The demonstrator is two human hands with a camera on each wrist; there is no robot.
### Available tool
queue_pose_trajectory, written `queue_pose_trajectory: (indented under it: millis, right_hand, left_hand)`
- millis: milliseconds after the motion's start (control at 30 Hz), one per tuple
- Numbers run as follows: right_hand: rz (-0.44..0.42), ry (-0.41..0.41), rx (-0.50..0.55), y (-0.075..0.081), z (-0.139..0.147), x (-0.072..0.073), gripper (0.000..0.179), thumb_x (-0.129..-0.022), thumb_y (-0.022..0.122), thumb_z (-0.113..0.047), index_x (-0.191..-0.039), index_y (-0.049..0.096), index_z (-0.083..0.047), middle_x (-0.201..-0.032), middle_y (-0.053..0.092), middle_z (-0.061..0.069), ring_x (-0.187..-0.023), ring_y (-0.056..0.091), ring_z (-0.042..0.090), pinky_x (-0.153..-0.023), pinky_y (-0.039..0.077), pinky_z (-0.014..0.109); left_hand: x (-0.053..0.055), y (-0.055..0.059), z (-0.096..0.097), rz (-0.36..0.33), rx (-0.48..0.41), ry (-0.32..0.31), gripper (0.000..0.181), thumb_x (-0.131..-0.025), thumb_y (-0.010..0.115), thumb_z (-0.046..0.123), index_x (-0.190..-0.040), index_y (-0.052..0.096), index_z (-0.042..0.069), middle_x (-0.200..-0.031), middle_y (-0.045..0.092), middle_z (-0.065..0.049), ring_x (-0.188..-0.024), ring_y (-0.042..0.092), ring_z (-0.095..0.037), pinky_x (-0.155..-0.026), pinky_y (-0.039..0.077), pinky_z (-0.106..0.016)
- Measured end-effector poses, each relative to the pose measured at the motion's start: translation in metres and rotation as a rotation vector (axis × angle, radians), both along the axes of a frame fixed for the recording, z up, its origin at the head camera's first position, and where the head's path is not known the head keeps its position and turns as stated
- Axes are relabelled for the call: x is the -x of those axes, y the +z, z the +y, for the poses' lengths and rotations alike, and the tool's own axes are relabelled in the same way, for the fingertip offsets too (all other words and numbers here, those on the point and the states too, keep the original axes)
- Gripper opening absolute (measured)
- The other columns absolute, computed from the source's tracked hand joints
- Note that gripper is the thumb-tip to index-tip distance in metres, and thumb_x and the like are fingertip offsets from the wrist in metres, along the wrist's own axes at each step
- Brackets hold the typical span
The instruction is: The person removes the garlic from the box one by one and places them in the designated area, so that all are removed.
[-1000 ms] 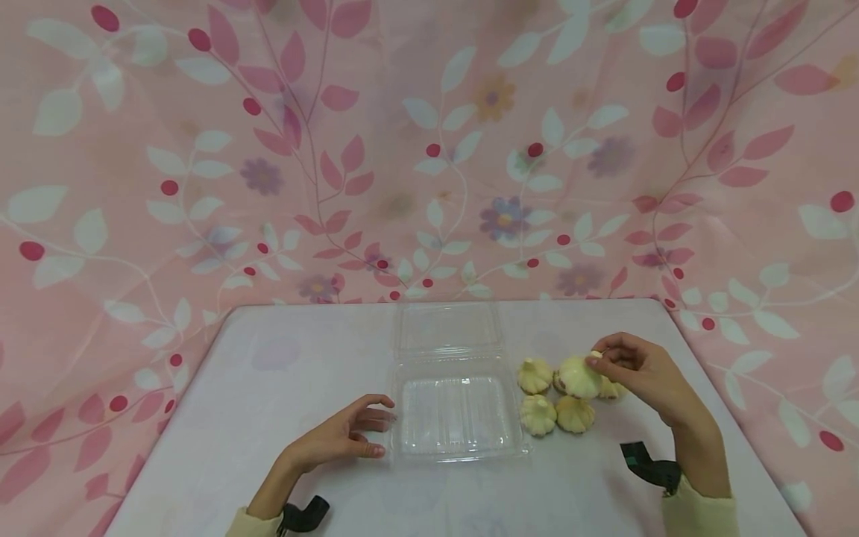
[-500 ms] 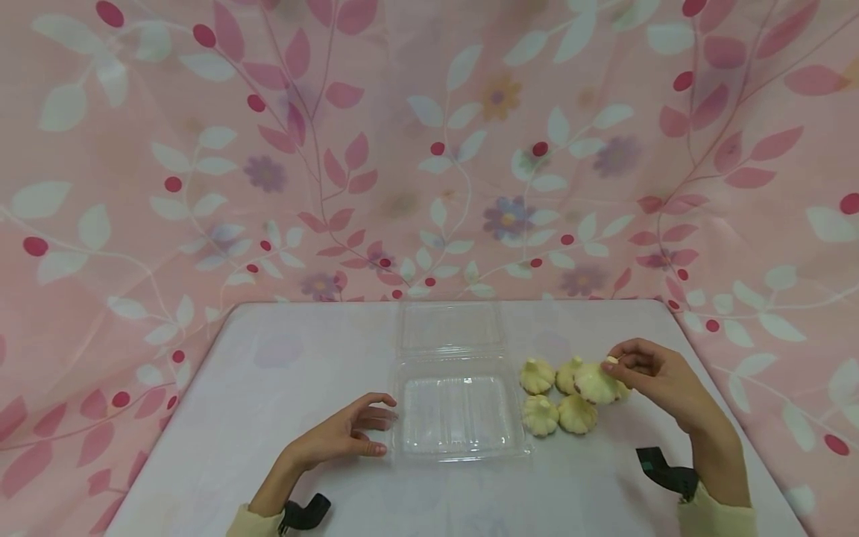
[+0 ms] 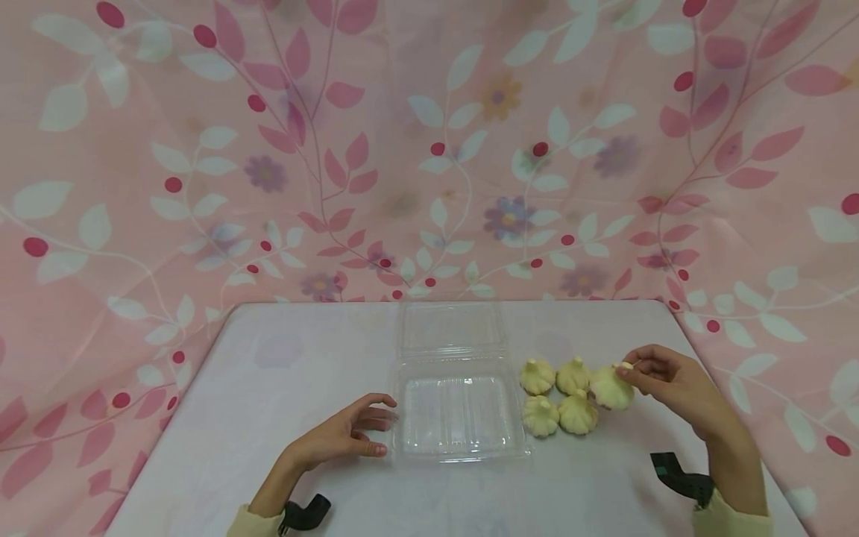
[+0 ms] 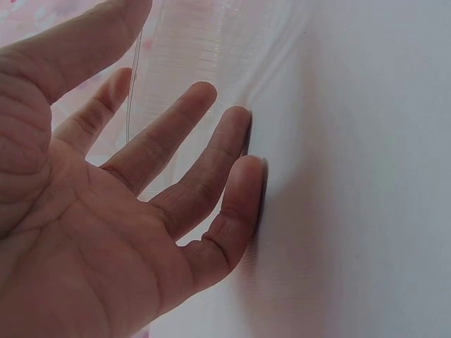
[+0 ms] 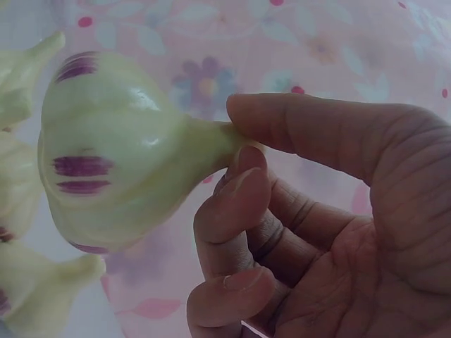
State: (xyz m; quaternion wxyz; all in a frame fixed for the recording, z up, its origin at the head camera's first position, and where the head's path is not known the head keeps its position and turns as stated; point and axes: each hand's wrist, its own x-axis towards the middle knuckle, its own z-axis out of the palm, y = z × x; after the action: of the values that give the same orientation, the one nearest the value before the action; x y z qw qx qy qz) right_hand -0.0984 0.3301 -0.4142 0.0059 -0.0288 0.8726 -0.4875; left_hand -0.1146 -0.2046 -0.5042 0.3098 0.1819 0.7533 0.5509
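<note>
My right hand [image 3: 678, 388] pinches a pale garlic bulb [image 5: 116, 155] by its stem between thumb and fingertips. Purple streaks mark the bulb's skin in the right wrist view. Seen from the head, it is at the right end of a group of garlic bulbs [image 3: 540, 415]. My left hand [image 3: 342, 432] has its fingers spread and slightly bent, fingertips right at the left side of a clear plastic clamshell box [image 3: 397, 425]. Nothing is in its grip; its palm [image 4: 91, 246] faces the left wrist camera. The box lies unfolded, its lid [image 3: 450, 326] laid back toward the far edge.
Several garlic bulbs stand close together in two rows just right of the box. A white cloth-covered table [image 3: 302, 350] carries everything. Behind it hangs a pink floral curtain [image 3: 376, 149]. Dark wrist cameras [image 3: 681, 477] stick out from both sleeves.
My right hand has moved to the right and slightly nearer with the pinched garlic bulb, uncovering the back-row bulb behind it. The left hand and the box have stayed put.
</note>
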Motion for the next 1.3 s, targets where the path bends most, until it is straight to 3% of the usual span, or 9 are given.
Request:
queue_pose_trajectory:
  millis: [733,1300]
  right_hand:
    - [-0.082,0.012,-0.055,-0.018,0.016,-0.003,0.029,-0.096,0.067,-0.023,-0.111,0.061,0.002,-0.074,0.056,0.005,-0.066,0.052,0.019,-0.056,0.039,0.030]
    - [-0.131,0.020,-0.058,-0.031,0.018,-0.004,0.033,-0.094,0.069,-0.024,-0.111,0.059,0.003,-0.078,0.062,0.009,-0.068,0.055,0.018,-0.060,0.042,0.030]
  left_hand:
    - [0.000,-0.001,-0.001,-0.010,-0.010,0.003,0.068,-0.088,0.076,0.015,-0.145,0.040,0.017,-0.140,0.051,-0.011,-0.126,0.051,-0.030,-0.092,0.045,-0.040]
    - [0.000,-0.002,-0.001,0.001,-0.009,-0.002,0.067,-0.088,0.076,0.016,-0.145,0.040,0.017,-0.141,0.051,-0.012,-0.126,0.051,-0.031,-0.091,0.046,-0.038]
